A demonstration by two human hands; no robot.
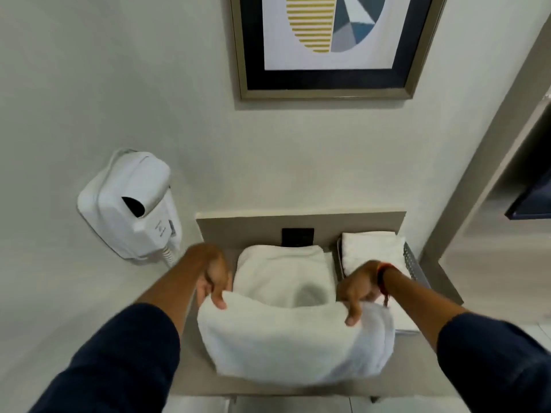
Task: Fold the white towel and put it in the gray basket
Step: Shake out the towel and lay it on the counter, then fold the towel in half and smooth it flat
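Both hands pinch the near fold of the white towel (286, 338) on the shelf (190, 365): left hand (213, 278), right hand (356, 289). Fingertips vanish under cloth. Beyond, the gray basket (413, 263), half hidden, holds a folded towel (371, 248).

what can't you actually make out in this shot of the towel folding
All in the head view:
- How many layers the white towel has: its raised front fold hides the part behind.
- The gray basket: only its perforated right wall shows; a folded towel and the right hand cover the rest.
- Left hand fingertips: tucked behind the towel edge and motion-blurred.
- The framed picture: top cut by the frame edge.
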